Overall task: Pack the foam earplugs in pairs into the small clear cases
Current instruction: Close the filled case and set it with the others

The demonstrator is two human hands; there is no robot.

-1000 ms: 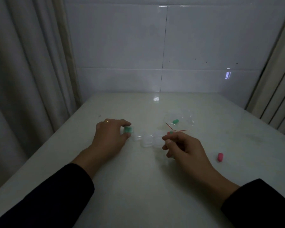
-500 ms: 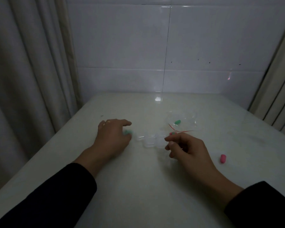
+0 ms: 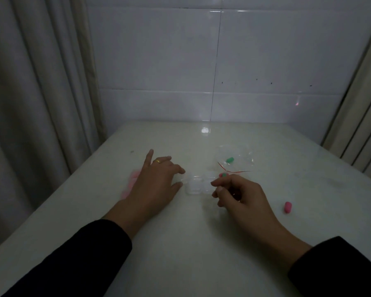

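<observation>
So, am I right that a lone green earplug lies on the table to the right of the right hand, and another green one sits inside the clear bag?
Not quite: the lone earplug on the table to the right of the right hand is pink, not green, as the head view shows. The rest holds: a green earplug sits inside the clear bag.

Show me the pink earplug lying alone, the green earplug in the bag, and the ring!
pink earplug (image 3: 287, 207), head view, middle of its body.
green earplug (image 3: 230, 160), head view, its middle.
ring (image 3: 157, 161), head view, the band's top.
</observation>
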